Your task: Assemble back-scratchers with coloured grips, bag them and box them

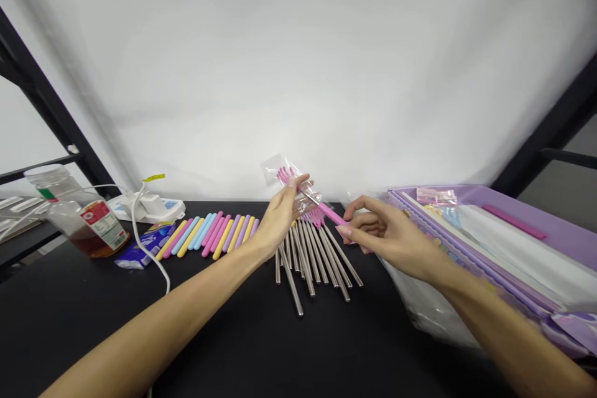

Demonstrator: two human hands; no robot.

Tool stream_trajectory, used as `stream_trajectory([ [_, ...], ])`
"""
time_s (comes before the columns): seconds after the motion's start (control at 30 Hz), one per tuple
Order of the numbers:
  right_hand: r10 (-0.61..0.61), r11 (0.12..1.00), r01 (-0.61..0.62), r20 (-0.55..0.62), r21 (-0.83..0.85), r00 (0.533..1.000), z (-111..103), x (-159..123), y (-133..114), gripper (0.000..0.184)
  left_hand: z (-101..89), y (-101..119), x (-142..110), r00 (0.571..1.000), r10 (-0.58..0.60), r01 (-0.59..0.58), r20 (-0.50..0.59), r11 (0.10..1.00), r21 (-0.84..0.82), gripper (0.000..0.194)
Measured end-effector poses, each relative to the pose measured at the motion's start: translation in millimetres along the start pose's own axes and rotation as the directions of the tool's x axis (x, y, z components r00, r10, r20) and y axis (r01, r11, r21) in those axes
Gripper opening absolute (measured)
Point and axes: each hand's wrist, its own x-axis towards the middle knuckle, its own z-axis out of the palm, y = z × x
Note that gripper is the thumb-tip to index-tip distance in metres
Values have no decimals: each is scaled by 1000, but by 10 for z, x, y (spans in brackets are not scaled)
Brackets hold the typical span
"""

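A pink back scratcher (333, 214) with a metal rod is held up between my two hands. My right hand (389, 233) pinches the end of its pink handle. My left hand (281, 214) is closed around the other end, near the pink claw head (284, 174), which sits in a clear plastic bag (275, 165). Below lies a fanned pile of metal rods (321, 255), with a pink claw head (316, 217) showing at its far end. Left of them is a row of pink, yellow, blue and purple handles (200, 233).
A purple box (466, 193) with packaged items stands at right, a clear plastic bag (431, 311) beside it. At left are a jar of dark liquid (86, 217), a blue packet (148, 245), and a power strip (163, 208) with a white cable (152, 258). A white wall (298, 74) rises behind.
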Motion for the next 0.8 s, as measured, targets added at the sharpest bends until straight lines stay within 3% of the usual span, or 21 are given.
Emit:
stream_trajectory([
  [0.13,-1,1000,1,-9,29,1000,112,1,38,29,48,-14,-66,992,-12,5,126,998,56,46],
  [0.2,-18,998,18,-8,52,1000,106,3,39,28,36,1,-65,991,-13,0,131,995,100,49],
  [0.33,-27,993,6,178,114,984,-35,-16,5,35,-36,67,-9,999,21,-26,37,990,139,50],
  [0.43,-15,989,-25,275,143,961,-107,-38,-12,44,-51,88,6,998,18,-23,53,995,97,50],
  [0.53,-58,997,46,210,60,976,-95,-33,4,42,-16,37,-26,995,-21,13,95,996,86,50],
  [0.63,-133,988,138,66,-75,989,-68,-5,46,41,21,-38,-63,988,-47,32,147,994,105,50],
  [0.8,-174,977,160,-94,-139,980,-77,37,110,52,22,-43,-67,988,-37,23,151,995,98,46],
])
